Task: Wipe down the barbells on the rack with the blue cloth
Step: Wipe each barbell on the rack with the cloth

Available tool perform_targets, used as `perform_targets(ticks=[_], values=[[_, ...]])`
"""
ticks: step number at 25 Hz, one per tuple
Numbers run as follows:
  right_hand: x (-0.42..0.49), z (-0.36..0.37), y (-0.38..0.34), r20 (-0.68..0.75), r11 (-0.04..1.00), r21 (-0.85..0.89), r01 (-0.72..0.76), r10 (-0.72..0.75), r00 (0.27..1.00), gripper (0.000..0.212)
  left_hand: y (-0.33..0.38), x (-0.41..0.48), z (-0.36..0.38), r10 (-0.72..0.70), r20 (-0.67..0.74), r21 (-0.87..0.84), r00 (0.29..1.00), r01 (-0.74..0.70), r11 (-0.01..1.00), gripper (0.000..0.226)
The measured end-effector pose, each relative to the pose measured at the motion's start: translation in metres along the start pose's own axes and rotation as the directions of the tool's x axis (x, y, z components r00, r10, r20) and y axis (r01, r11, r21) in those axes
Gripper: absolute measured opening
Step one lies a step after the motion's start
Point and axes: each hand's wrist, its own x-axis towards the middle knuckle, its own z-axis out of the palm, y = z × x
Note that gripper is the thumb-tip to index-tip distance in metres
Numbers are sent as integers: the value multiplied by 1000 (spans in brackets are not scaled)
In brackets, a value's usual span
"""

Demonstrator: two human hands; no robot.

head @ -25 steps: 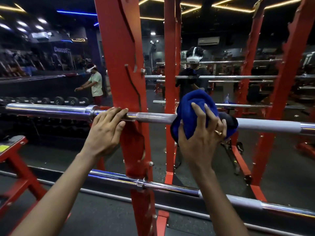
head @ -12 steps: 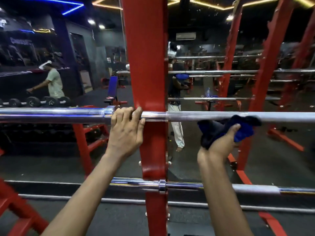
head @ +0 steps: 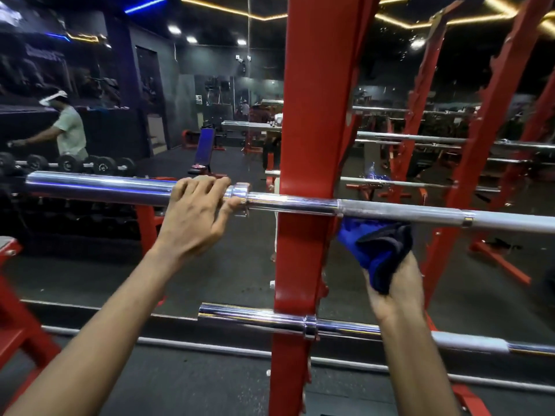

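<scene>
Blue cloth, bunched tight in the right hand, is tucked under the upper barbell, hard against the red upright. The left hand curls over the chrome sleeve by the collar, steadying it. The danger, I'd say, is the cloth snagging where bar meets upright, or the sleeve spinning under that left hand. Only the underside looks covered, too. Half a second back the cloth sat further right, and the left hand gripped the shaft inside the collar.
</scene>
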Motion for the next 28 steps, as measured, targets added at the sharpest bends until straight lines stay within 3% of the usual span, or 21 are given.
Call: perform_targets(ticks=[1,2,4,5,8,10,15,18,22,26,28], values=[[-11,4,5,-89,981,-128,148,-160,983,61,-8,0,-2,36,10,-5,999,-36,999,48],[-24,12,8,-149,905,-302,300,-356,923,48,-13,1,-2,59,11,-23,998,-58,998,45],[-47,30,8,5,599,-581,551,-675,738,48,-20,6,-2,52,4,-63,999,-52,997,40],[-52,41,6,139,463,-637,617,-717,683,52,-26,9,-3,36,0,-70,999,-36,997,39],[-26,65,10,503,50,-749,661,-606,616,60,-56,11,-8,-28,-12,-34,1000,28,999,41],[-6,75,22,586,-168,-781,602,-532,611,57,-72,10,-10,-40,-18,-8,999,40,999,44],[-8,95,52,656,-390,-747,538,-559,506,43,-70,8,-5,-31,-104,36,994,35,999,35],[-22,101,62,735,-429,-673,603,-475,483,38,-70,10,-1,-33,-157,33,987,39,999,36],[-40,99,83,816,-305,-567,765,-335,471,46,-71,6,3,-47,-182,46,982,56,997,36],[-16,121,79,609,-190,-767,613,-516,603,56,-74,4,2,-26,-174,34,984,32,999,35],[-25,136,93,595,-207,-787,581,-503,627,54,-73,2,3,-19,-175,17,984,22,1000,33]])
